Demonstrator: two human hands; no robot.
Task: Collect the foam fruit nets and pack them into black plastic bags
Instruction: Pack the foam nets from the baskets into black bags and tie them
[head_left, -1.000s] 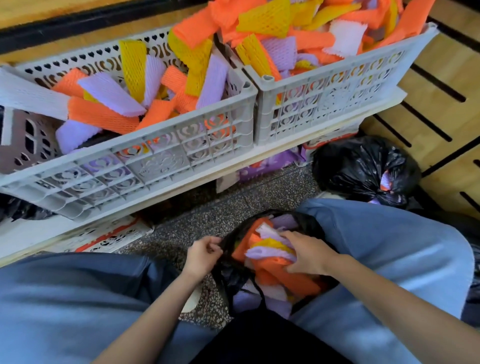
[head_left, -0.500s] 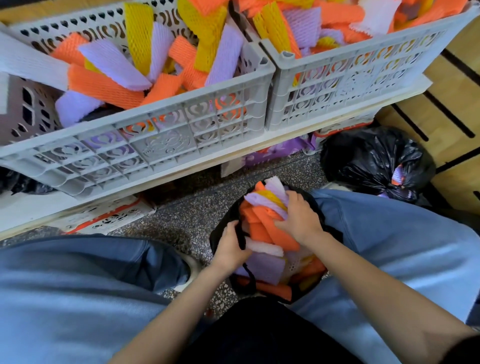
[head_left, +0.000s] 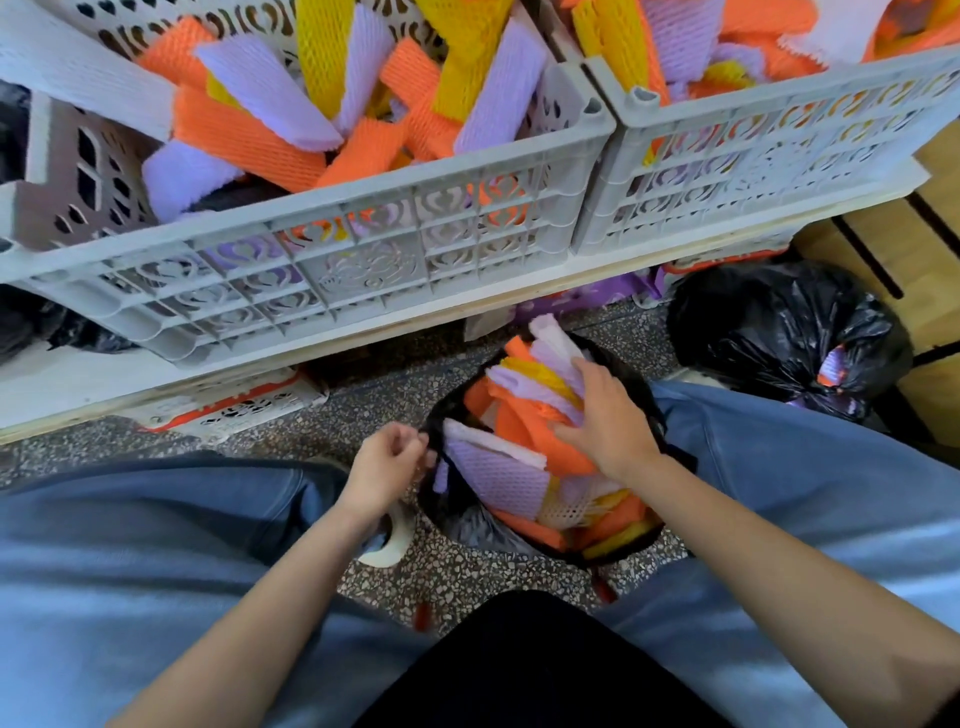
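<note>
- Now we have the open black bag (head_left: 435, 493) standing on the floor (head_left: 363, 410) between our knees. Its mouth is crammed with foam fruit nets (head_left: 524, 431) in orange, lilac, yellow and white, and a few stick up past the far edge of the rim.
- Our left hand (head_left: 385, 467) pinches the left edge of the bag's rim with curled fingers. We judge this keeps the mouth taut and wide so nothing slides out.
- Our right hand (head_left: 602, 421) lies on top of the pile, fingers laid fairly straight and thumb out on an orange net. It is pressing rather than gripping, presumably to squash the springy foam down.
- A tied black bag (head_left: 769, 322) sits on the floor to the right, well apart from both hands — likely a finished one.
- Above, on the shelf (head_left: 493, 304), the left crate (head_left: 332, 260) and right crate (head_left: 753, 156) hold many more nets, so we reckon the collecting is far from done.
</note>
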